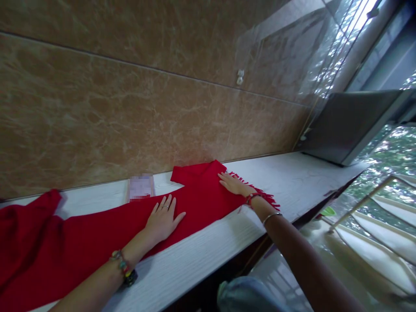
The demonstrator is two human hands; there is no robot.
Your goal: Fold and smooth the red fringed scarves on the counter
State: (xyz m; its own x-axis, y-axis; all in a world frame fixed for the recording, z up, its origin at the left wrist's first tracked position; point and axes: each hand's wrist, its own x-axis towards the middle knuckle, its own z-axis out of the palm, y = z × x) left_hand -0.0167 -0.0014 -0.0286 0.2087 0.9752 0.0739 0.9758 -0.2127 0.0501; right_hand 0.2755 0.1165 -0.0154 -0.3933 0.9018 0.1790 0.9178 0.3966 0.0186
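Note:
A long red scarf [201, 203] with a fringe at its right end lies along the white counter, bunched up at the far left. My left hand [162, 219] rests flat on its middle part, fingers stretched out. Close to the fringed end, my right hand [234, 183] lies palm down on the cloth with its fingers extended. Between the hands and the wall, one piece of the red cloth sticks out toward the tiles. A small pinkish card or packet [140, 187] sits behind the scarf, partly blurred.
The white counter [276, 173] runs along a brown tiled wall [146, 108]. A grey box-shaped appliance [351, 125] stands at its far right end. Beyond the front edge are a light metal rack [360, 201] and a green bowl [328, 211].

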